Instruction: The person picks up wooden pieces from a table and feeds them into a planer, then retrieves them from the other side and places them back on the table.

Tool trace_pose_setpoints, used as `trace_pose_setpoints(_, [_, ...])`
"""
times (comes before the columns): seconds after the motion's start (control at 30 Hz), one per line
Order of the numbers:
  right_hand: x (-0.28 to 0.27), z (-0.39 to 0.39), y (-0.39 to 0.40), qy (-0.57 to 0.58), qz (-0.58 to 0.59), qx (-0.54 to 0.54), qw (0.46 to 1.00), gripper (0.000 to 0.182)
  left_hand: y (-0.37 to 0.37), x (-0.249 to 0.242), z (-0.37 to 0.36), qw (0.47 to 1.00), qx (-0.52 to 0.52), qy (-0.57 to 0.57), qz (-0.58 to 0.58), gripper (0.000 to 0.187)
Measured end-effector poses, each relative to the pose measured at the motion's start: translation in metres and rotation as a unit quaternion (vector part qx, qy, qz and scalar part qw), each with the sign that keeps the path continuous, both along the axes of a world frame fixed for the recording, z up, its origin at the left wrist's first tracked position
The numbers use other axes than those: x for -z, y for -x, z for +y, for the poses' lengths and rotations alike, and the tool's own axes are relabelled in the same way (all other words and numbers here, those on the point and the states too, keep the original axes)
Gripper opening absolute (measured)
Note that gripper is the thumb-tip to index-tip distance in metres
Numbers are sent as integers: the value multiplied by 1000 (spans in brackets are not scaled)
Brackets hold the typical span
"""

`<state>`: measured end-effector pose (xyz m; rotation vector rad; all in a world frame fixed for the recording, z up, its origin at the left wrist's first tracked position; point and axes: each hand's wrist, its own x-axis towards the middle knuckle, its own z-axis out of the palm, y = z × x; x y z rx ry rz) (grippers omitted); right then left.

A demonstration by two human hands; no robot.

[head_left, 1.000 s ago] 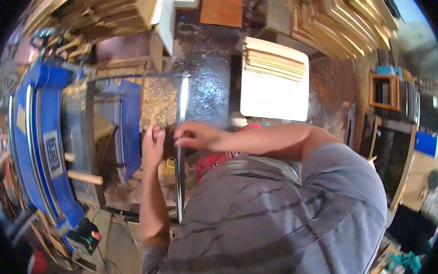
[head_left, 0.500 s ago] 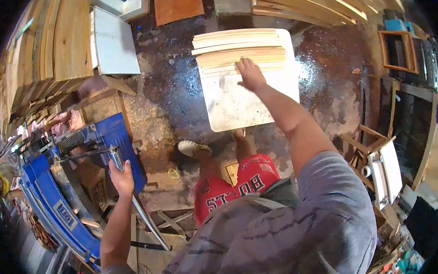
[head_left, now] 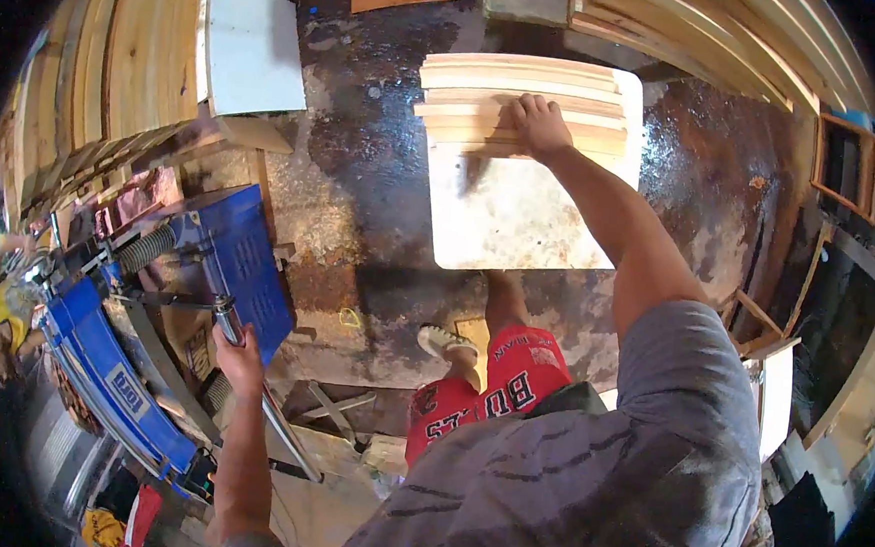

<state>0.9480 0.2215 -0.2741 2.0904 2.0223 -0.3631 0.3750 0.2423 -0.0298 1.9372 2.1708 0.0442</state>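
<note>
My left hand is wrapped round a shiny metal bar, near its upper end, beside the blue metal machine. Over a white table, my right hand has its fingers curled over a light wooden strip. Several more wooden strips lie side by side along the far part of that table. My fingertips partly hide the strip under them.
Tall wooden boards stand at the left beside a white panel. More long boards lie at the upper right. A wooden frame is at the far right. The dark floor looks wet in places.
My right hand has moved from resting flat over the strips to curling its fingers on one. The view has shifted, and my left hand still holds the metal bar.
</note>
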Motion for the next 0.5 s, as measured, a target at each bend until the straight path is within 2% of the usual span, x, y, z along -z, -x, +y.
trace_pose_setpoints(0.1, [11,0,-2,43,13,-13,999,81,-5,-3,1,999,13,5,-31,36])
trace_pose_setpoints(0.27, [5,-9,9,50,72,21,996,77,2,-1,1,1000,-11,8,-7,36])
trace_pose_setpoints(0.33, [-2,-16,15,74,35,-6,997,60,7,2,1,1000,-18,25,4,36])
trace_pose_setpoints(0.37, [9,-23,19,43,94,41,994,58,4,0,1,1000,-3,12,5,37])
trace_pose_setpoints(0.47, [2,-44,20,39,112,20,993,55,3,0,1,999,-25,34,29,38])
trace_pose_setpoints(0.5, [4,-50,18,22,124,40,991,50,0,0,0,999,-11,7,41,38])
